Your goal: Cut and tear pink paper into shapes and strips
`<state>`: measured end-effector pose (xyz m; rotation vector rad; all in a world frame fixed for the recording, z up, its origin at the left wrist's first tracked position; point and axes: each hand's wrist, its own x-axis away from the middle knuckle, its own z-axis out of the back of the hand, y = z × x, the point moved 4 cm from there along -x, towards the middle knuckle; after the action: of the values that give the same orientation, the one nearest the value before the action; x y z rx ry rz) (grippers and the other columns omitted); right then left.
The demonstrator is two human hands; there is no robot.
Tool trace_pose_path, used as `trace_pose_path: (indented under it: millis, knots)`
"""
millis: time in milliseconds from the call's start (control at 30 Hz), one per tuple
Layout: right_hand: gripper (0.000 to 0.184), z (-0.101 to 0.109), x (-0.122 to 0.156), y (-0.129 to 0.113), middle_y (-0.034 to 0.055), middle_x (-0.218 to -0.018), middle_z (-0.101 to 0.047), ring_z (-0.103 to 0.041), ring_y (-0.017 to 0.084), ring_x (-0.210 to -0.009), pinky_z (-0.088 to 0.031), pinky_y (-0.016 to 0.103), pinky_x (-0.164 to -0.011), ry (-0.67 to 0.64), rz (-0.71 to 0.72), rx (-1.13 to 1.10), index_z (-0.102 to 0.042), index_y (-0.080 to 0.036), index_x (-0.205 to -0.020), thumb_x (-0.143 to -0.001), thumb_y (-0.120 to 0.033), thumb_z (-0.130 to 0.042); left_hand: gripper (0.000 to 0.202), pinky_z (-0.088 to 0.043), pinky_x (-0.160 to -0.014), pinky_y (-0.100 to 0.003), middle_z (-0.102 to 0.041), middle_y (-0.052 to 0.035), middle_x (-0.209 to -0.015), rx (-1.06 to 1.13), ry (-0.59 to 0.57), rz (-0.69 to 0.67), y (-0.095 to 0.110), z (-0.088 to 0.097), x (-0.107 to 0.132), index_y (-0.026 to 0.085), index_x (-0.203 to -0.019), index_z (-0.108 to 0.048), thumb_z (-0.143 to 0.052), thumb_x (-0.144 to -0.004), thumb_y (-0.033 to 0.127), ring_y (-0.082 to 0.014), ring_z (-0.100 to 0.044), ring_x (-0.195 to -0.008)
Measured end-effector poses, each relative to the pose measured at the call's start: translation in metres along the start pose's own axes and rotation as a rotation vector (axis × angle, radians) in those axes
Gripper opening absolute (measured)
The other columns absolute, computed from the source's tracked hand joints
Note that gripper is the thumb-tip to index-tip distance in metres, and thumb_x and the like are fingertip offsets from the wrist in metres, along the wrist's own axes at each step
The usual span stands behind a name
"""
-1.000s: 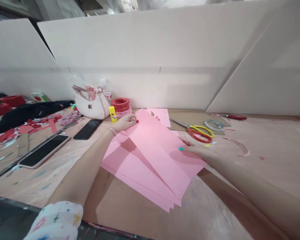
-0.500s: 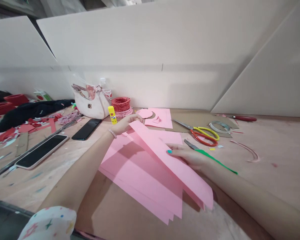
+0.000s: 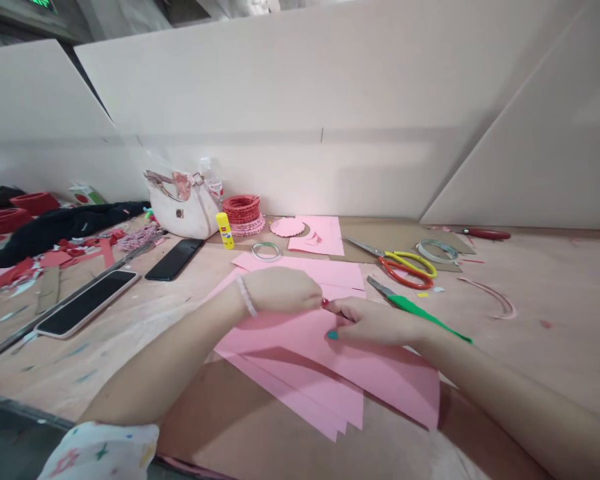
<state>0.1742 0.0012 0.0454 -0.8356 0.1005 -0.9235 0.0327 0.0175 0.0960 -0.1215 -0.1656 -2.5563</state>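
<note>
A folded-looking sheet of pink paper (image 3: 405,373) lies slanted over a stack of pink sheets (image 3: 300,387) on the table. My left hand (image 3: 290,291) rests over the upper part of the paper, its fingers curled and their tips hidden. Meeting it from the right, my right hand (image 3: 370,322) has its thumb and fingers bent together on the paper. One nail is teal; a small red spot, perhaps another nail, shows where the hands meet. Just beyond my right hand lies a green-handled blade tool (image 3: 420,312).
Scissors (image 3: 405,265), a roll of clear tape (image 3: 437,251) and a red-handled tool (image 3: 487,233) lie right. Behind my left hand are a ring (image 3: 267,251), a glue stick (image 3: 225,231) and coiled red cord (image 3: 241,210). Two phones (image 3: 87,303) and a white handbag (image 3: 180,207) are left.
The raised pink sheet has come down onto the stack. My left hand has moved right and nearer, off the sheet's far end, and now meets my right hand, uncovering the ring.
</note>
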Motion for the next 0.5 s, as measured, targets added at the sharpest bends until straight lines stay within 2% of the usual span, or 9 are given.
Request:
trace_pose_path:
  millis: [100,200,267,333,433,500]
  knots:
    - [0.020,-0.003,0.000,-0.006,0.0024,-0.085,-0.064,-0.055,0.019,-0.075,-0.042,0.028,-0.063,-0.049,0.056,0.015,-0.063,-0.020,-0.087,-0.079,-0.032,-0.048,0.030,-0.033,-0.049,-0.027,-0.067,-0.0065,-0.077,-0.078,-0.049,-0.012,0.023,-0.010,-0.005,0.015,-0.077,-0.064,-0.040,-0.091,0.026,-0.0188,-0.060,-0.064]
    - [0.026,-0.002,-0.001,-0.012,0.0022,-0.092,-0.064,-0.055,0.019,-0.082,-0.043,0.029,-0.071,-0.034,0.140,-0.046,-0.063,-0.020,-0.090,-0.084,-0.036,-0.042,0.023,-0.031,-0.049,-0.027,-0.066,-0.0080,-0.079,-0.156,-0.042,-0.025,0.025,-0.012,-0.005,0.015,-0.080,-0.064,-0.044,-0.089,0.022,-0.0206,-0.060,-0.065]
    - [0.030,0.004,0.000,-0.012,0.0019,-0.091,-0.064,-0.055,0.019,-0.083,-0.043,0.029,-0.073,0.017,0.143,-0.048,-0.063,-0.021,-0.086,-0.085,-0.041,-0.040,0.024,-0.032,-0.051,-0.027,-0.065,-0.0076,-0.077,-0.176,-0.002,-0.010,0.018,-0.010,-0.006,0.015,-0.079,-0.063,-0.043,-0.089,0.022,-0.0196,-0.059,-0.063]
    - [0.033,0.012,0.001,-0.007,0.0021,-0.085,-0.062,-0.055,0.019,-0.079,-0.042,0.029,-0.070,0.079,0.082,-0.001,-0.062,-0.022,-0.077,-0.084,-0.046,-0.042,0.030,-0.032,-0.053,-0.026,-0.064,-0.0064,-0.073,-0.149,0.056,0.005,0.007,-0.008,-0.007,0.016,-0.077,-0.062,-0.039,-0.092,0.028,-0.0181,-0.057,-0.060]
    - [0.037,0.028,0.002,0.008,0.0024,-0.077,-0.059,-0.052,0.018,-0.071,-0.040,0.028,-0.062,0.133,-0.006,0.079,-0.058,-0.021,-0.068,-0.082,-0.051,-0.043,0.037,-0.031,-0.056,-0.025,-0.061,-0.0037,-0.067,-0.090,0.132,-0.010,-0.016,-0.006,-0.006,0.016,-0.071,-0.058,-0.035,-0.094,0.035,-0.0159,-0.052,-0.058]
    - [0.037,0.038,0.000,0.018,0.0019,-0.070,-0.056,-0.050,0.017,-0.066,-0.038,0.027,-0.057,0.170,-0.020,0.105,-0.055,-0.020,-0.063,-0.080,-0.052,-0.045,0.040,-0.030,-0.057,-0.025,-0.057,-0.0026,-0.062,-0.052,0.186,0.030,-0.035,-0.002,-0.002,0.016,-0.066,-0.057,-0.037,-0.093,0.038,-0.0145,-0.049,-0.056]
